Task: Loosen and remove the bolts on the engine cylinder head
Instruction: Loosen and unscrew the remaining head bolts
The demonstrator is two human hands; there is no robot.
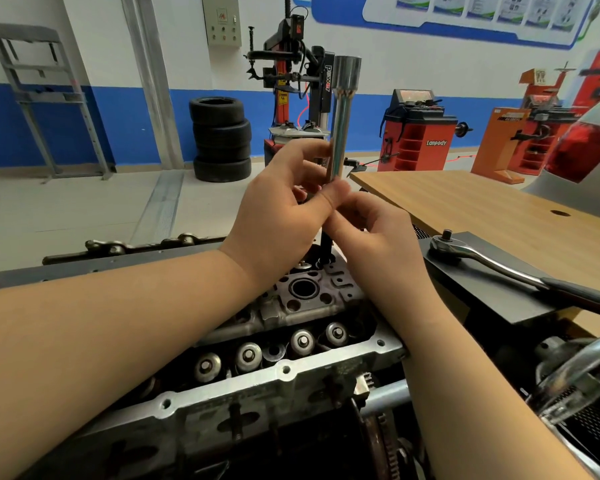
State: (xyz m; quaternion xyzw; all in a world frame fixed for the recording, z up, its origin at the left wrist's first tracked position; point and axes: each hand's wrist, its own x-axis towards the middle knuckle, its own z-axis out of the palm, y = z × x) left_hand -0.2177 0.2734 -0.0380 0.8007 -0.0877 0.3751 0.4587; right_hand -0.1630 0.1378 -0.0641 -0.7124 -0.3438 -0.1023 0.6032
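Silver steel, black iron, blue and orange-red shop

Above the left hand (281,209) a shiny silver extension bar (343,123); below it the grey-and-black cylinder head (291,341). Right of the right hand (374,233) a chrome ratchet (471,254) with black grip on a wood-grain tan bench (482,202). Beyond both, black tyres (221,138), a blue-banded white wall (118,98), orange-red machines (416,133).

Single head-worn view, facing forward and down, close over cylinder head (291,344)

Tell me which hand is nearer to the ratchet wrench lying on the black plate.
Right. The right hand grips the extension bar just left of the ratchet wrench, apart from it; the left hand holds the bar from the far side, farther away.
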